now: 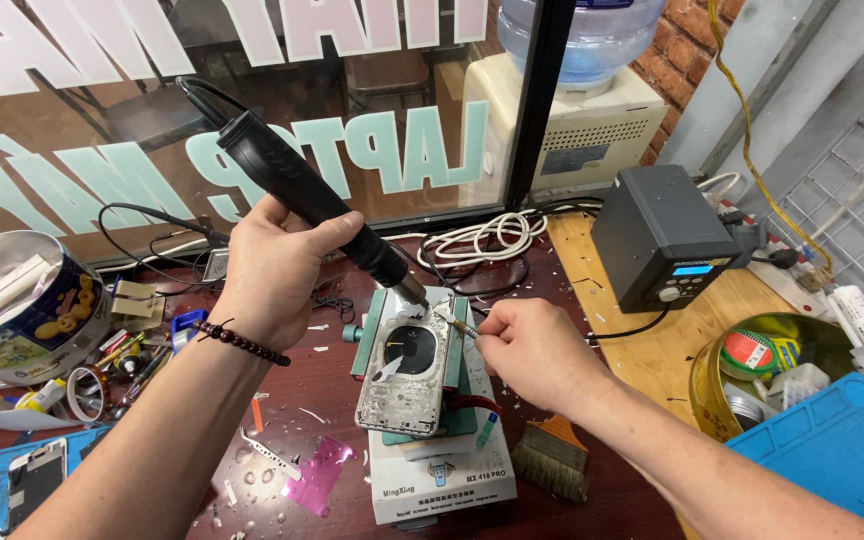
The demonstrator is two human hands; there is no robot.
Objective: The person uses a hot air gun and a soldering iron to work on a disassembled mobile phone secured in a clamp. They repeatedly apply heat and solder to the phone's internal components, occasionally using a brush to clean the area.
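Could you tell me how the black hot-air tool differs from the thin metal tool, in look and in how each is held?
The black hot-air tool is thick and long, gripped in the whole fist of the left hand; the thin metal tool is slim and short, pinched by the fingertips of the right hand. The hot-air tool slants down steeply from the upper left, while the metal tool lies nearly flat. Both tips meet over the upper part of the phone back in the green clamp.

Black heat gun (297,185); blue mat (837,450) — pink film (319,475)
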